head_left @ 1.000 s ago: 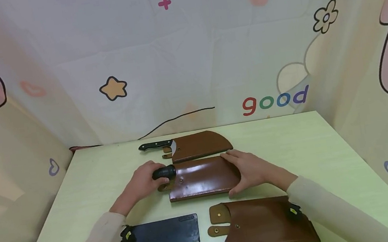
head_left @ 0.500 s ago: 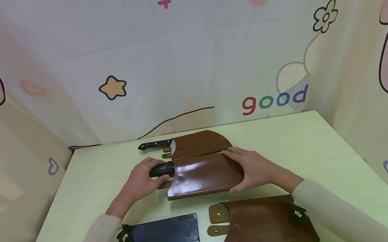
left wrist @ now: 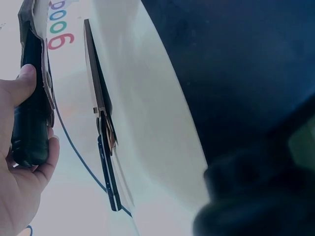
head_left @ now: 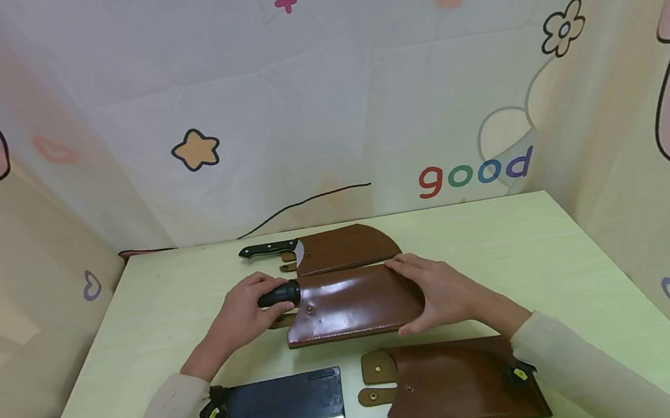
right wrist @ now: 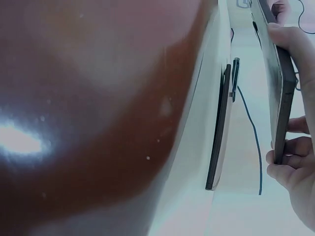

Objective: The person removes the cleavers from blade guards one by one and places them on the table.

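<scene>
My left hand (head_left: 247, 311) grips the black handle (left wrist: 32, 128) of a cleaver whose blade is hidden inside a glossy brown leather sheath (head_left: 354, 305). At the sheath's right end, my right hand (head_left: 444, 291) holds it with the fingers at the far edge and the thumb at the near edge. Both wrist views show this sheathed cleaver raised off the table. Just behind it lies another brown sheath (head_left: 349, 246) with a black riveted knife handle (head_left: 269, 249) sticking out to the left.
Nearer the front lies a bare cleaver (head_left: 283, 406) with a dark blade and bright edge, its handle hidden by my left wrist. Right of it is a flat brown sheath (head_left: 454, 391) with two snap straps, partly under my right forearm. A patterned cloth (head_left: 320, 98) hangs behind the table.
Both hands have raised the sheathed cleaver slightly and shifted it a little, my right hand moving slightly to the right. The other knives and sheaths stay in place.
</scene>
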Demonstrator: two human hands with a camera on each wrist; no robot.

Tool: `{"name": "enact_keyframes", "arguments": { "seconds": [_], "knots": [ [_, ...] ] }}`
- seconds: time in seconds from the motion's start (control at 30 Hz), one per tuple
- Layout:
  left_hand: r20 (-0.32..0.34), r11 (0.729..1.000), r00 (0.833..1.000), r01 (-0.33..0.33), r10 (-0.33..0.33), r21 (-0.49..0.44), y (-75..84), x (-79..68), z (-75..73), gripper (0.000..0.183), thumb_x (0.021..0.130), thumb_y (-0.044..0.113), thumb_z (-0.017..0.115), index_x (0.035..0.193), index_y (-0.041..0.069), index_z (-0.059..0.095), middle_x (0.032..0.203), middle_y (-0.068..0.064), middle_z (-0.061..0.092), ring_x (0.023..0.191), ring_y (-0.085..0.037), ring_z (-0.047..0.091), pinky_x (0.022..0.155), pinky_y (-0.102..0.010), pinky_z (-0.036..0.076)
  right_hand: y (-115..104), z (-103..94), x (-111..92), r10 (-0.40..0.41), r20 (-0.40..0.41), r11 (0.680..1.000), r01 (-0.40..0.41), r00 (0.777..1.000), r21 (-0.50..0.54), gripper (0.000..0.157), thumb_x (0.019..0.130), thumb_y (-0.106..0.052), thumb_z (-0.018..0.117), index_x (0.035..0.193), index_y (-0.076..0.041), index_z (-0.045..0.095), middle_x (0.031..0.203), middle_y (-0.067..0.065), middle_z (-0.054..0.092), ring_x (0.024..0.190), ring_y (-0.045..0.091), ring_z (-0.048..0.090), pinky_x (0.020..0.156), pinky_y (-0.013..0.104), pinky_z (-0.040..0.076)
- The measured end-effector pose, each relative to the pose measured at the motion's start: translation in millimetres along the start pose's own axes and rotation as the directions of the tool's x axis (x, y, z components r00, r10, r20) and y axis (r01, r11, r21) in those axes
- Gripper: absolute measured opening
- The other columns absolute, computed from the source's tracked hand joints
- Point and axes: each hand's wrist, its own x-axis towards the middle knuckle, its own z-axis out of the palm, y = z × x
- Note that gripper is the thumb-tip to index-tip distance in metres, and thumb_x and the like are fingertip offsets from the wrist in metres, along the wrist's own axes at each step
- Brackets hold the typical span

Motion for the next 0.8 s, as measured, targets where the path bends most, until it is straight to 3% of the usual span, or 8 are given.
{"name": "enact_keyframes", "arguments": {
  "seconds": [0.3, 0.6, 0.8],
  "knots": [
    [-0.016, 1.000, 1.000, 0.007, -0.007, 0.007, -0.7, -4.0, 0.4, 0.042, 0.089, 0.030, 0.082, 0.125, 0.011, 0.073, 0.112, -0.006, 0.067, 0.098, -0.023, 0.062, 0.082, -0.041, 0.055, -0.6, 0.1, -2.6, -0.012, 0.001, 1.000, 0.012, 1.000, -0.019, 0.117, 0.065, -0.064, 0.086, 0.156, -0.009, 0.041, 0.153, 0.015, 0.046, 0.129, 0.036, 0.056, 0.100, 0.052, 0.051],
    [-0.022, 0.999, 0.999, 0.026, -0.025, 0.044, -3.1, -7.4, -3.3, 0.045, 0.088, 0.030, 0.082, 0.127, 0.009, 0.072, 0.117, -0.011, 0.072, 0.107, -0.031, 0.065, 0.087, -0.048, 0.054, 3.3, -1.1, -7.8, -0.006, 0.001, 1.000, 0.006, 1.000, -0.028, 0.116, 0.065, -0.069, 0.084, 0.155, -0.010, 0.042, 0.154, 0.017, 0.045, 0.130, 0.039, 0.056, 0.100, 0.054, 0.051],
    [-0.023, 0.999, 1.000, 0.012, -0.011, 0.046, -4.4, -6.7, -2.5, 0.045, 0.089, 0.032, 0.082, 0.126, 0.008, 0.072, 0.115, -0.009, 0.074, 0.104, -0.028, 0.068, 0.087, -0.048, 0.053, 3.3, -0.9, -8.3, 0.013, 0.006, 1.000, -0.013, 1.000, -0.019, 0.116, 0.064, -0.069, 0.084, 0.155, -0.011, 0.042, 0.155, 0.017, 0.045, 0.131, 0.039, 0.055, 0.099, 0.054, 0.051]
  ]
}}
